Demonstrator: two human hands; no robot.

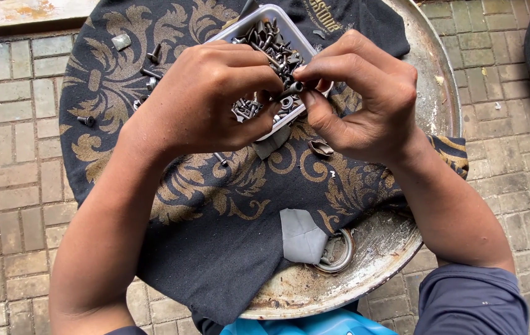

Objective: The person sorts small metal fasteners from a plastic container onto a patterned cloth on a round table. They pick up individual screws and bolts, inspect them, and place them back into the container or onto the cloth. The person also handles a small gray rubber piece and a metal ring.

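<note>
Above the tray, left hand and right hand pinch a bolt.

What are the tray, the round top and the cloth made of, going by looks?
Tray: looks like pale grey plastic, matte, rounded rim; could be painted metal. Round top: metal, with rust patches and a worn whitish coat. Cloth: black woven fabric printed with gold scrolls, draping in soft folds. Screws in the tray: dark, dull metal.

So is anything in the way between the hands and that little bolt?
No. The right hand already pinches the small dark bolt in its fingertips, and the left hand meets it there, above the tray of screws.
</note>
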